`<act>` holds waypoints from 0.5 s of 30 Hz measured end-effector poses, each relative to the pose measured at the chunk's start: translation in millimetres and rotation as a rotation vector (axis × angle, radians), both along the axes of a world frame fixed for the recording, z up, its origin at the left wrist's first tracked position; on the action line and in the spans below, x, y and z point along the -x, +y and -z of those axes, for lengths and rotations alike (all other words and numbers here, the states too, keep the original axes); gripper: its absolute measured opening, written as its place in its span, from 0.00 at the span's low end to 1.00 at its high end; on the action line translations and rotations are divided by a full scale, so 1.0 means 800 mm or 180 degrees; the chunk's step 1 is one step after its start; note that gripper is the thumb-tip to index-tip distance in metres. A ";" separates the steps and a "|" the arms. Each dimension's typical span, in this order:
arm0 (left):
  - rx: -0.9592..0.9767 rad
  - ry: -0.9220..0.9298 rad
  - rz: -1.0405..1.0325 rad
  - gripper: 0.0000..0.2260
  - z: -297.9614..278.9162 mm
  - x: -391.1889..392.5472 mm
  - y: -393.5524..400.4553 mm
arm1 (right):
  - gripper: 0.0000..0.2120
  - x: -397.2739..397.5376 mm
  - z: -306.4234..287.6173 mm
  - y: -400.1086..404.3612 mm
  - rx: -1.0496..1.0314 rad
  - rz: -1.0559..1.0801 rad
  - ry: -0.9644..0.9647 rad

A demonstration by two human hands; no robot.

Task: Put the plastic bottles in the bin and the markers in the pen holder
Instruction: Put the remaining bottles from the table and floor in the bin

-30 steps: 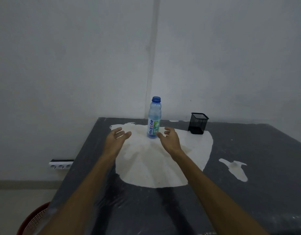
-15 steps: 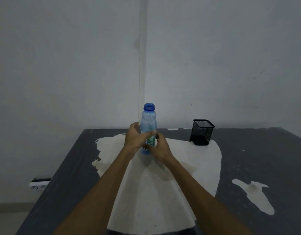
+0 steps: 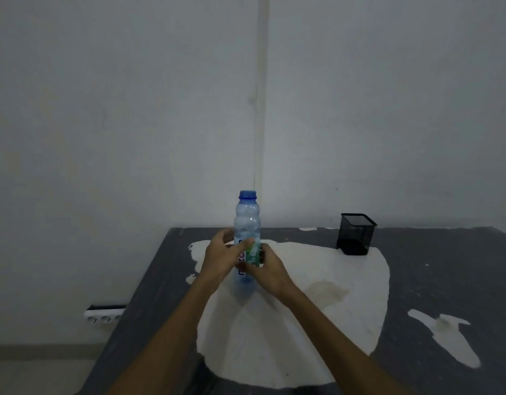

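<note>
A clear plastic bottle [image 3: 246,220] with a blue cap and a white and green label stands upright at the back of the dark table [image 3: 445,280]. My left hand [image 3: 222,258] grips its lower half from the left, thumb across the label. My right hand [image 3: 270,273] holds the bottle from the right and front, fingers curled round its base. A black mesh pen holder [image 3: 356,233] stands at the back right, about a forearm's length from the bottle. No markers and no bin show in this view.
The table top has a large white worn patch [image 3: 317,309] in the middle and a smaller one [image 3: 445,337] at the right. A white power strip [image 3: 103,315] lies on the floor left of the table. A pale wall stands close behind.
Both hands came in from either side of the bottle and closed round it. The view has shifted, and the red bin at the lower left has gone out of frame.
</note>
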State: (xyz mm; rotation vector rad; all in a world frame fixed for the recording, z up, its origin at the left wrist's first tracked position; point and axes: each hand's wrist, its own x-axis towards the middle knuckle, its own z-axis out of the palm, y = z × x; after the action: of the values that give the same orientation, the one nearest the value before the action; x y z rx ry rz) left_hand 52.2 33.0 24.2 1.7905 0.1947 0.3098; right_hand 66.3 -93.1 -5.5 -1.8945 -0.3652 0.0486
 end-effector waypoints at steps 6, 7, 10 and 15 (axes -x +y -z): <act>0.0186 -0.0017 -0.0167 0.22 -0.009 0.104 0.095 | 0.20 0.091 -0.018 0.071 -0.0028 -0.0522 -0.0068; 0.0236 -0.0017 -0.0224 0.22 -0.012 0.125 0.111 | 0.19 0.109 -0.020 0.087 -0.0089 -0.0642 -0.0025; 0.0267 -0.0006 -0.0522 0.24 -0.013 0.194 0.166 | 0.22 0.164 -0.026 0.145 -0.0219 -0.0994 0.0180; 0.0261 0.0010 -0.1026 0.27 -0.016 0.311 0.268 | 0.06 0.263 -0.040 0.254 -0.0267 -0.1571 0.0336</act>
State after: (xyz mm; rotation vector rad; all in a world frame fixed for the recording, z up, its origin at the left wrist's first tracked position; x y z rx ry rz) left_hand -196.9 247.7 36.7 1.6764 0.4938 0.5203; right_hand -143.8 110.5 26.4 -1.6729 -0.7424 0.4537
